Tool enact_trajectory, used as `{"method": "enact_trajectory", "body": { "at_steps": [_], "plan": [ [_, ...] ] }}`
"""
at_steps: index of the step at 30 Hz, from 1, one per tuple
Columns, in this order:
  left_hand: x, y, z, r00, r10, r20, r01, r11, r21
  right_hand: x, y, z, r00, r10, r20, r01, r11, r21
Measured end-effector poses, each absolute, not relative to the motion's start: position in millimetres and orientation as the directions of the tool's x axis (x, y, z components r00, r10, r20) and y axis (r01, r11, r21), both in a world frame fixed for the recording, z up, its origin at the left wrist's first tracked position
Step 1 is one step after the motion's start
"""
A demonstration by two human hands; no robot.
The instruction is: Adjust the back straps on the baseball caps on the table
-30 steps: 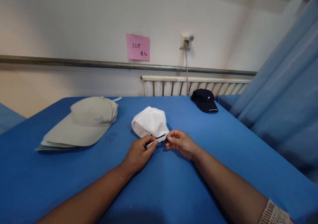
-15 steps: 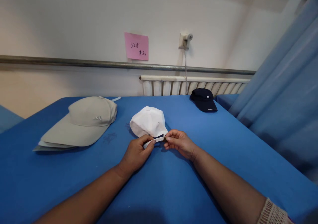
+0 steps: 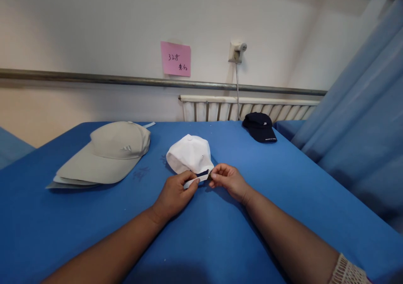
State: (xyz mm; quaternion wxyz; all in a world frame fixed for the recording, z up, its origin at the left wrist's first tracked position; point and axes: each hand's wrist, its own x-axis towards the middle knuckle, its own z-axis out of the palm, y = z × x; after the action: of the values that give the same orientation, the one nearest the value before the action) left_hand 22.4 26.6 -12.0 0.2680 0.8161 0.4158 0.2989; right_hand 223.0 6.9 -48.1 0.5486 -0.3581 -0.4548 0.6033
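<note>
A white baseball cap (image 3: 190, 151) lies on the blue-covered table (image 3: 201, 242), its back opening turned toward me. My left hand (image 3: 175, 193) pinches the cap's white strap (image 3: 194, 180) between thumb and fingers, at the near side. At the strap's right end, my right hand (image 3: 229, 182) is closed on a small brownish metal buckle (image 3: 210, 175), mostly covered by the fingertips. The strap runs between the two hands, just below the dark gap in the cap's back. The cap's brim is hidden from view.
Left of my hands sits a stack of beige caps (image 3: 121, 143), brims to the front left. A navy cap (image 3: 260, 127) rests near the far right edge. Behind the table are a radiator (image 3: 217, 111), a metal rail (image 3: 126, 79) and a plugged socket (image 3: 236, 53). A blue curtain (image 3: 355, 128) hangs at right.
The whole view has shifted slightly, so things appear a little further right. Both hands keep their holds on the strap and buckle; the strap has barely moved.
</note>
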Motion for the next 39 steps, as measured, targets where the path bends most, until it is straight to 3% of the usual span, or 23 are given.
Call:
{"method": "enact_trajectory", "body": {
  "at_steps": [6,12,16,21,27,39],
  "plan": [
    [21,28,-14,0.463,0.849,0.254,0.536,-0.496,0.683,215,-2,-46,-0.016,0.968,0.251,0.042,0.252,-0.967],
    [22,30,-14,0.478,0.836,0.268,0.494,-0.508,0.705,212,-9,-39,-0.027,0.889,0.458,0.438,0.422,-0.793],
    [23,30,-13,0.475,0.843,0.253,0.502,-0.496,0.708,211,-11,-34,-0.028,0.900,0.434,0.604,0.361,-0.710],
    [21,30,-14,0.476,0.846,0.239,0.520,-0.490,0.699,212,-16,-26,0.023,0.972,0.236,0.811,0.120,-0.573],
    [21,30,-13,0.493,0.840,0.226,0.492,-0.483,0.724,211,-19,-22,0.046,0.989,0.142,0.894,0.023,-0.447],
    [22,29,-12,0.547,0.816,0.189,0.469,-0.485,0.738,223,-19,-22,-0.110,0.988,0.108,0.840,0.150,-0.522]
  ]
}}
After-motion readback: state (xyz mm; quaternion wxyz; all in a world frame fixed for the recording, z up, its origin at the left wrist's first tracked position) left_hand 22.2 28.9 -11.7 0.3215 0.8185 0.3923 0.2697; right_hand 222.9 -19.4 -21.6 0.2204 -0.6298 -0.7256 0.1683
